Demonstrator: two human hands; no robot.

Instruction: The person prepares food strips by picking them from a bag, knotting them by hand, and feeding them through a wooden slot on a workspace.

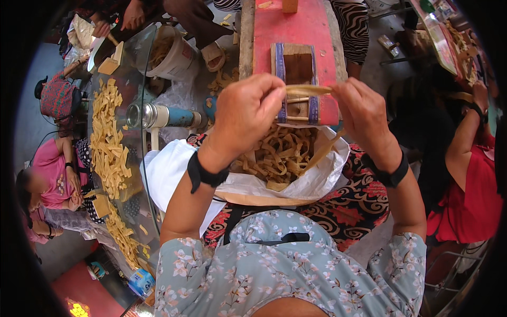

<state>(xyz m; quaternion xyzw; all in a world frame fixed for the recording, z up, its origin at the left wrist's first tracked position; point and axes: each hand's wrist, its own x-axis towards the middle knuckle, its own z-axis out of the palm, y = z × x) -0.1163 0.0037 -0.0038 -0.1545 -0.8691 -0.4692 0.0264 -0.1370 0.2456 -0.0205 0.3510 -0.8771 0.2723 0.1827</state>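
A flat tan strip (pixel 309 90) is stretched between my two hands, above a wooden frame. My left hand (pixel 251 111) pinches its left end between thumb and fingers. At the other end, my right hand (pixel 360 113) grips the strip, and a longer tan length (pixel 321 156) hangs below that hand. The wooden frame (pixel 298 51) has purple printed tape along its sides and thin rods across its near part. It rests on a red-topped bench (pixel 293 25). On my lap, a white sack (pixel 328 174) lies open, full of curled tan strips (pixel 283 152).
Left, a glass table (pixel 132 190) bears heaps of cut tan pieces (pixel 107 138) and small wooden blocks (pixel 101 205). A blue thermos (pixel 180 116) and a white bucket (pixel 186 59) stand close by. People sit on both sides; a red-clothed person (pixel 469 190) is at right.
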